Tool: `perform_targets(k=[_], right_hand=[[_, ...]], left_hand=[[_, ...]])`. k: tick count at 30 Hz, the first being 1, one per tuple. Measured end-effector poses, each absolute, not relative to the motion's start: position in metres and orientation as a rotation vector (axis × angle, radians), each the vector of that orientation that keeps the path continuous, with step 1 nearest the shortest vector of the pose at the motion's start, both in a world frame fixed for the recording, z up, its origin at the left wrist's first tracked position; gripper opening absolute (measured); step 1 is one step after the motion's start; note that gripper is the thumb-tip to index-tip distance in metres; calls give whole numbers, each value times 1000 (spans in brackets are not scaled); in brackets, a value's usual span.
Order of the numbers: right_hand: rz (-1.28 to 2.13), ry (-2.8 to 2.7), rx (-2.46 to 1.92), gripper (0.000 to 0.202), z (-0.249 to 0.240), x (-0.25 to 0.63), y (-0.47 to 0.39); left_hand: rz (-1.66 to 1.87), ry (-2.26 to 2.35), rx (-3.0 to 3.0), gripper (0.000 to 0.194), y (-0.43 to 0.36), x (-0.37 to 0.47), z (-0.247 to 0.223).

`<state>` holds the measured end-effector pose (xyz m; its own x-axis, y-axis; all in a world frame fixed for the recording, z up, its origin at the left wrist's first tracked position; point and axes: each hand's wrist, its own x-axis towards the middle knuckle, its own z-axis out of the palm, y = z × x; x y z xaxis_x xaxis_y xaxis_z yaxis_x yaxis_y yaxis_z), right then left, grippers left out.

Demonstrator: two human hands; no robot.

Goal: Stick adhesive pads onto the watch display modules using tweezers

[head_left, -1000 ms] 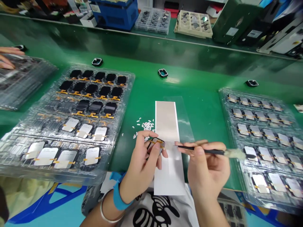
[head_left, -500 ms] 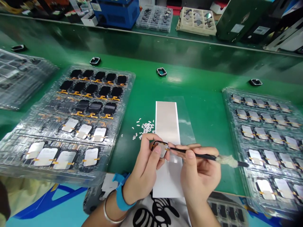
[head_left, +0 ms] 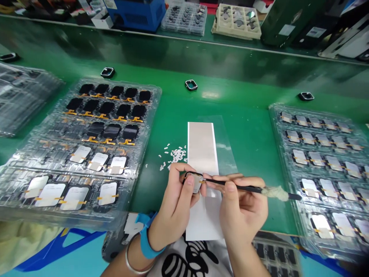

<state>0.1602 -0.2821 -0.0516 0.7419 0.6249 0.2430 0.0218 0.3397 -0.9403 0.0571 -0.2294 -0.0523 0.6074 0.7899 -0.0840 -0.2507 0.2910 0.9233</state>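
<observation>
The left hand's (head_left: 175, 207) fingers are closed on a small display module (head_left: 197, 185), thumb pressed on its pale back, held above the table (head_left: 248, 134) toward the near edge. The right hand's (head_left: 245, 209) fingers pinch black tweezers (head_left: 249, 189), their tips at the module's right side; whether those tips grip anything cannot be told. Beneath lies a paper strip (head_left: 201, 144), reaching the table's near edge.

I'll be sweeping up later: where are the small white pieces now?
In the head view, the small white pieces lie on the green table, just left of the pale strip and just beyond the left hand.
</observation>
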Motion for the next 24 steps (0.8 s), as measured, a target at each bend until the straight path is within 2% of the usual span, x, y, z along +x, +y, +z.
perform_targets(k=[10, 17, 21, 24], right_hand=[[289, -595, -1236, 11, -43, 188, -299], [653, -809, -1440, 15, -51, 224, -344], [697, -903, -1488, 17, -63, 222, -353], [699, -944, -1503, 19, -65, 221, -354]], left_hand=[[788, 790, 1242, 15, -225, 57, -54], [459, 639, 1896, 4, -233, 51, -45], [341, 460, 2231, 13, -238, 42, -42], [363, 492, 2353, 15, -237, 34, -40]])
